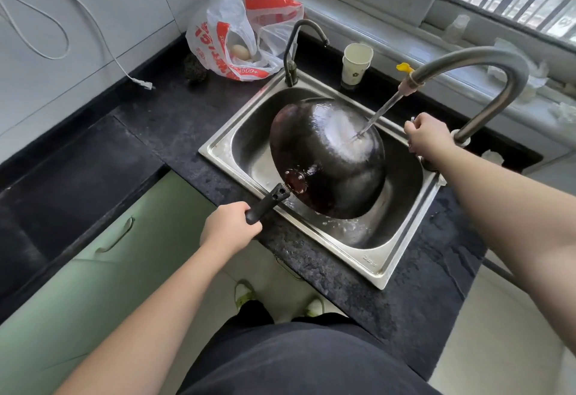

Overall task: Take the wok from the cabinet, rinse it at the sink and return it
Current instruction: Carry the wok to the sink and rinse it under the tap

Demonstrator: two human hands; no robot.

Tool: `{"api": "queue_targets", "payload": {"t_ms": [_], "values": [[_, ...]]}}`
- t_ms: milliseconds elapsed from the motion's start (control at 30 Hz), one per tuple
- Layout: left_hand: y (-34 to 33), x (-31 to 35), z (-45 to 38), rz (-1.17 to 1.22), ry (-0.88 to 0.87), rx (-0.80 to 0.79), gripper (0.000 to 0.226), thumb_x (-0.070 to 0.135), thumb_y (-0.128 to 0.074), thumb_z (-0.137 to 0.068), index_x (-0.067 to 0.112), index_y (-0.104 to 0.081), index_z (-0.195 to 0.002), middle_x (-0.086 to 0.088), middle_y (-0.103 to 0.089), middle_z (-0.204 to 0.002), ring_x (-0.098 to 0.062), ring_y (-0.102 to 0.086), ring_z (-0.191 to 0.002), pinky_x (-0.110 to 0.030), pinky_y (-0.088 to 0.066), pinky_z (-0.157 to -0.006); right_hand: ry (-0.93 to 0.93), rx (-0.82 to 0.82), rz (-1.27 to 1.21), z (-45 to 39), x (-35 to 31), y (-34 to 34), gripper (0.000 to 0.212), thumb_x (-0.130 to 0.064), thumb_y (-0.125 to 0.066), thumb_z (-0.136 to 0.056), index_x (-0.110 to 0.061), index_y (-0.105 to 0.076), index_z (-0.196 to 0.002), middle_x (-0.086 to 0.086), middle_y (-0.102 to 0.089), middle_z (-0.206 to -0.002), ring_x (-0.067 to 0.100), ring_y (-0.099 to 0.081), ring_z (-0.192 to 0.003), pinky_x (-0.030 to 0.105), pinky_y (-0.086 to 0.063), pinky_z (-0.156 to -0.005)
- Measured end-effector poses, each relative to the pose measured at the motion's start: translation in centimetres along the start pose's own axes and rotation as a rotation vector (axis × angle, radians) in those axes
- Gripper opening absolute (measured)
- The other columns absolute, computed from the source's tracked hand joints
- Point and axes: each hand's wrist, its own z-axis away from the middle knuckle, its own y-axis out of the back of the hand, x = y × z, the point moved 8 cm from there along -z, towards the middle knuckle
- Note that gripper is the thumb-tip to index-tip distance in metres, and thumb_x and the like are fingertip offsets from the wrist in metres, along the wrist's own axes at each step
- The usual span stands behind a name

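Observation:
A dark wok (327,160) lies upside down in the steel sink (224,157), its rounded wet underside facing up. My left hand (229,226) grips its black handle (266,204) at the sink's near-left rim. Water streams from the big curved faucet (486,64) onto the wok's upper right side. At the faucet's base, my right hand (428,137) is closed around the tap lever, which it mostly hides.
A smaller dark faucet (294,48) stands at the sink's back-left corner, a paper cup (357,62) beside it. A red-and-white plastic bag (240,29) with an egg sits on the black counter (174,120). Green cabinet doors (103,257) are below left. A loose plug (143,83) lies left.

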Motion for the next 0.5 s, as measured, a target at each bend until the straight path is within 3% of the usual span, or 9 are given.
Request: {"api": "queue_targets", "payload": {"t_ms": [200,300,400,500], "values": [[-2.5,-0.8,0.5,0.151,0.001,-0.080,0.015,0.036,-0.065,-0.075,0.021,-0.062,-0.072,0.001,-0.064,-0.065,-0.019,-0.062,-0.065,-0.028,-0.043,-0.052,0.006,-0.031,-0.011,-0.4,0.0,0.1,0.023,-0.034,-0.046,-0.100,-0.012,-0.051,-0.094,0.009,-0.064,-0.084,0.011,-0.055,-0.052,0.025,-0.033,-0.048],[-2.8,-0.8,0.4,0.201,-0.013,-0.090,0.015,0.034,-0.067,-0.077,0.019,-0.065,-0.075,-0.001,-0.065,-0.065,-0.018,-0.062,-0.064,-0.029,-0.046,-0.054,-0.001,-0.035,-0.041,-0.5,0.1,0.0,0.023,-0.034,-0.047,-0.099,-0.012,-0.051,-0.092,0.005,-0.060,-0.075,0.010,-0.054,-0.054,0.024,-0.034,-0.049],[-3.0,-0.7,0.0,0.245,-0.024,-0.097,0.015,0.031,-0.069,-0.076,0.018,-0.064,-0.072,0.000,-0.061,-0.061,-0.017,-0.057,-0.059,-0.028,-0.041,-0.053,-0.043,-0.084,-0.253,-1.1,1.1,-0.7,0.023,-0.035,-0.052,-0.096,-0.013,-0.051,-0.088,0.012,-0.064,-0.078,0.017,-0.059,-0.054,0.030,-0.052,-0.054],[-3.3,-1.0,0.1,0.270,-0.021,-0.117,0.018,0.031,-0.068,-0.078,0.016,-0.063,-0.070,0.001,-0.057,-0.057,-0.016,-0.052,-0.053,-0.027,-0.038,-0.051,-0.057,-0.136,-0.359,-1.4,1.3,-1.0,0.022,-0.033,-0.054,-0.097,-0.015,-0.048,-0.086,0.013,-0.058,-0.074,0.016,-0.057,-0.048,0.027,-0.048,-0.046]]}}
